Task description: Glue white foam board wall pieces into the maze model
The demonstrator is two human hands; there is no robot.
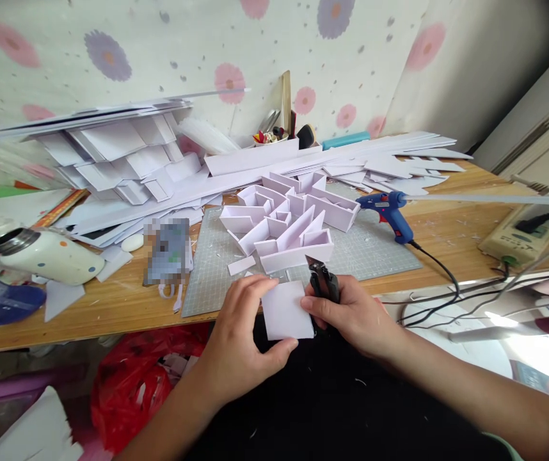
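White card (pixel 286 314) pinched by fingers of left hand (pixel 242 326), black cutter (pixel 325 287) gripped by curled fingers of right hand (pixel 354 312)

- left hand (pixel 243 323): C-shaped pinch, fingers (pixel 248 291) arched on top, left thumb (pixel 278 357) below
- right hand (pixel 354 314): curled in firm grip, right thumb (pixel 320 308) pointing left
- left forearm (pixel 178 410), right forearm (pixel 457 378): bare, angled in from lower corners
- hands close together, apart
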